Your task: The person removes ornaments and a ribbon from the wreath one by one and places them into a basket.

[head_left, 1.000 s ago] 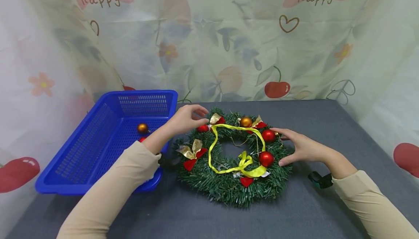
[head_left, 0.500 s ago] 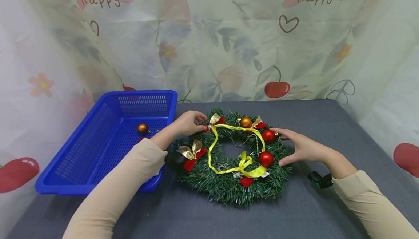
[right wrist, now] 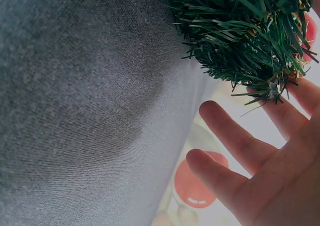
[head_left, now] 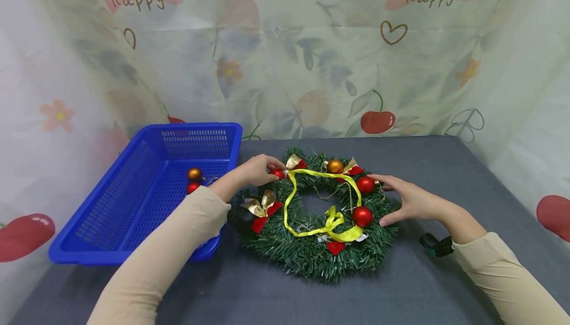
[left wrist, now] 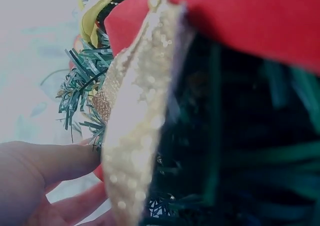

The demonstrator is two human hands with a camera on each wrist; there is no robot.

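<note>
Red bauble (head_left: pixel 279 173) in left hand (head_left: pixel 256 170)

The person wears a long-sleeved beige top, the left sleeve (head_left: pixel 156 255) and right sleeve (head_left: pixel 503 270) plain and lightly creased. By the right cuff (head_left: pixel 474 251) sits a small black device (head_left: pixel 438 247) with a touch of teal.

Green wreath (head_left: pixel 311 260), yellow ribbon (head_left: pixel 331 222), red bauble (head_left: pixel 279 174), blue basket (head_left: pixel 89 257), grey table (head_left: pixel 249 295), cherry-print curtain (head_left: pixel 276 58)
</note>
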